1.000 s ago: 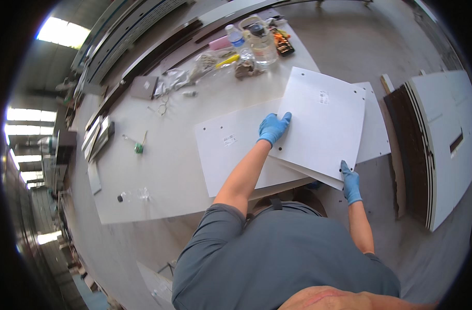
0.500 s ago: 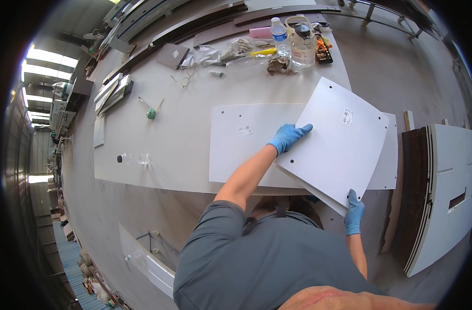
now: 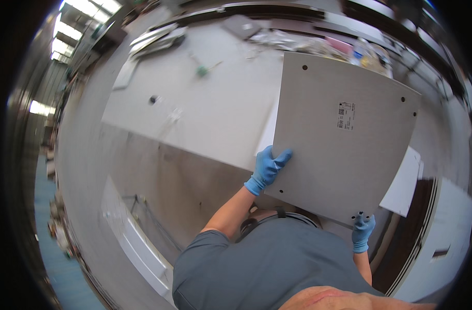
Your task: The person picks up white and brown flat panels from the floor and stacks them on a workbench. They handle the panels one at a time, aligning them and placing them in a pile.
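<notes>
A flat square-cornered panel point(image 3: 323, 155) with dark round holes near its corners and a printed label is raised in front of me, its face looking grey. My left hand point(image 3: 268, 168), in a blue glove, grips its left edge with the thumb over the face. At the lower right corner, the blue-gloved right hand point(image 3: 363, 232) holds the near edge; part of its fingers is hidden behind the panel. Below it, another white panel point(image 3: 403, 186) shows past the right side, mostly covered.
The pale worktable point(image 3: 220, 111) bears a green-centred tool point(image 3: 202, 71), a clear bottle with a black cap point(image 3: 153, 99) and stacked strips point(image 3: 156, 39). Plastic wrap point(image 3: 282, 39) and bottles lie at its far side. Stacked boards point(image 3: 437, 237) stand at my right.
The held panel has come up nearer to me and turned more upright, its face now shaded. Both hands have kept their grip. The whole view has swung, blurring the surroundings.
</notes>
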The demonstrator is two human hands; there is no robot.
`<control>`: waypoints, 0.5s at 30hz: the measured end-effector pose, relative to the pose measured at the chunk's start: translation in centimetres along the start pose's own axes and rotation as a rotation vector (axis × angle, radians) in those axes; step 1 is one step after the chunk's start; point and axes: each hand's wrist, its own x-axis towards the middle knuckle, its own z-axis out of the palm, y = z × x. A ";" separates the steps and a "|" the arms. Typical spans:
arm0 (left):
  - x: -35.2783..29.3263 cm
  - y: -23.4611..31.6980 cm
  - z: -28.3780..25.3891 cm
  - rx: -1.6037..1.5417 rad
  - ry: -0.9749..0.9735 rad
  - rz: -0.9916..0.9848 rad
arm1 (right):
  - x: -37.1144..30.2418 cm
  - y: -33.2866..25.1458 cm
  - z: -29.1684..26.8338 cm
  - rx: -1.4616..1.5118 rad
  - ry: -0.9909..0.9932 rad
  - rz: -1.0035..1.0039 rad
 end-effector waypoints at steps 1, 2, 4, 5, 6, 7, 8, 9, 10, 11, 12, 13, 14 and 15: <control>-1.8 -0.1 -3.5 -0.059 0.056 0.036 | 0.0 -2.1 2.2 -0.057 0.007 -0.147; -3.9 -0.3 -7.2 -0.125 0.131 0.087 | -0.2 -4.3 4.7 0.009 -0.020 -0.172; -8.1 -1.4 -14.5 -0.163 0.240 0.087 | -1.8 -8.6 9.9 0.103 -0.087 -0.203; -10.3 -2.0 -18.1 -0.178 0.305 0.093 | -2.7 -10.8 12.3 0.089 -0.146 -0.236; -12.5 -2.7 -22.3 -0.221 0.372 0.085 | -3.5 -13.0 15.9 0.099 -0.213 -0.293; -15.9 -3.5 -24.0 -0.264 0.414 0.056 | -5.9 -14.4 16.7 0.076 -0.255 -0.287; -18.3 -4.2 -27.2 -0.283 0.480 0.030 | -7.2 -16.3 19.3 0.068 -0.300 -0.305; -20.7 -5.0 -29.9 -0.263 0.563 0.126 | -8.2 -18.1 21.6 0.081 -0.368 -0.215; -23.2 -5.5 -32.4 -0.282 0.605 0.108 | -9.0 -19.7 24.0 0.077 -0.436 -0.221; -25.5 -6.2 -35.0 -0.277 0.659 0.107 | -9.8 -21.2 26.7 0.070 -0.497 -0.212; -27.5 -6.9 -37.4 -0.258 0.723 0.086 | -10.4 -22.6 29.3 0.056 -0.556 -0.217; -29.5 -7.7 -39.6 -0.252 0.717 0.012 | -10.8 -24.1 31.9 0.039 -0.618 -0.225; -31.8 -8.0 -40.0 -0.261 0.731 -0.020 | -12.5 -25.1 32.1 -0.003 -0.660 -0.187; -32.3 -9.2 -41.4 -0.258 0.794 -0.004 | -11.5 -26.1 35.2 -0.017 -0.724 -0.208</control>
